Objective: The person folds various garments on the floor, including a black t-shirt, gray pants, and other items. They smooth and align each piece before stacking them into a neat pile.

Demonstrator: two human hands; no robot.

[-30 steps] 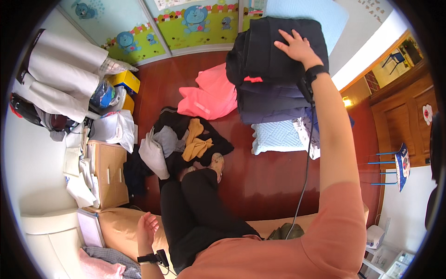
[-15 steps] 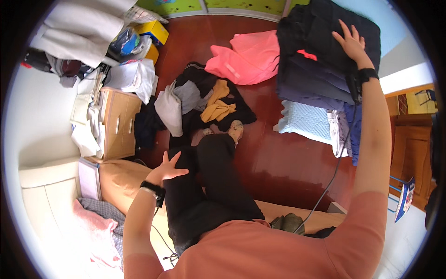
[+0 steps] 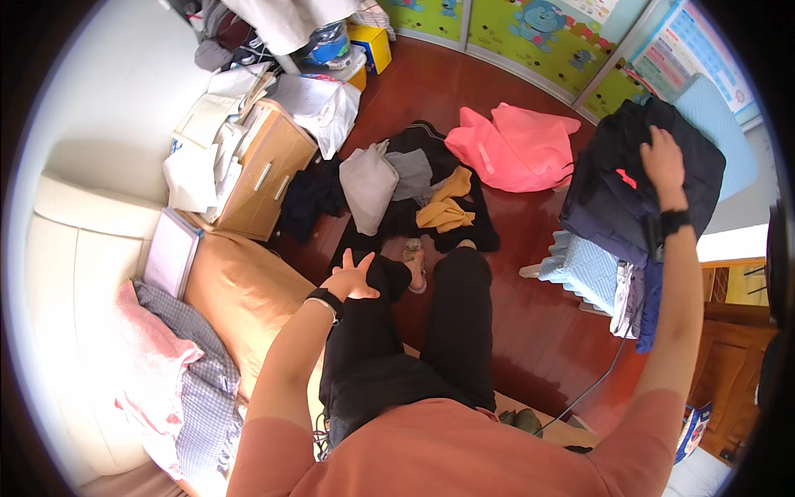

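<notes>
Right hand (image 3: 664, 166) is resting, fingers loosely extended, on stacked black-and-navy fabric garments (image 3: 609, 157) sitting on a pale-blue quilted cover (image 3: 581, 269). Left hand (image 3: 352, 280) is hanging released, fingers splayed, over black fabric trousers (image 3: 364, 340).

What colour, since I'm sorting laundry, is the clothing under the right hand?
Black: the clothing under the right hand shows best in the head view.

At ten o'clock stands a wooden drawer cabinet (image 3: 252, 195), loose papers (image 3: 195, 170) heaped on it, with a yellow box (image 3: 377, 48) near twelve. Cartoon-printed panels (image 3: 537, 41) stand at one o'clock, a wooden door (image 3: 733, 389) at four, a pale padded headboard (image 3: 87, 236) at nine.
</notes>
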